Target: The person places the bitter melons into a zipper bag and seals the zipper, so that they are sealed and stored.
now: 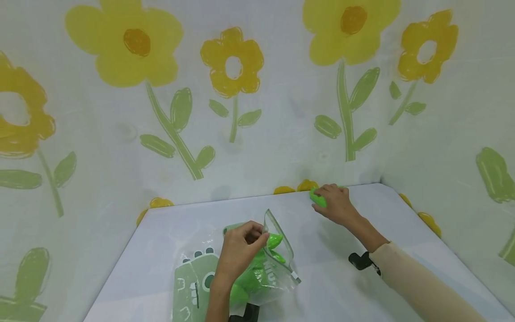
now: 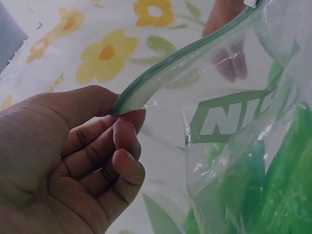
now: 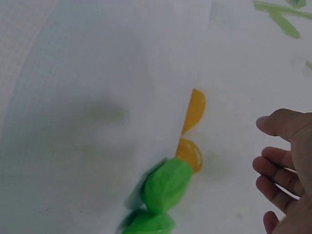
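My left hand (image 1: 237,250) pinches the opening edge of a clear zip bag (image 2: 170,61) between thumb and index finger; the other fingers curl loosely below. The bag's mouth gapes toward the right, with a white slider at its end. Inside are several bright green pieces (image 1: 275,240), partly hidden by the hand and green print. At the back of the table my right hand (image 1: 335,203) hovers with relaxed fingers beside a bright green lump (image 1: 318,198). The right wrist view shows two rounded green lumps (image 3: 168,185) close together, apart from the fingers.
A green cartoon face with teeth (image 1: 193,286) is printed on the plastic at the left. The white table (image 1: 322,277) meets a flower-printed backdrop (image 1: 265,147) along its back and sides. A black wrist mount (image 1: 362,260) sits at each wrist.
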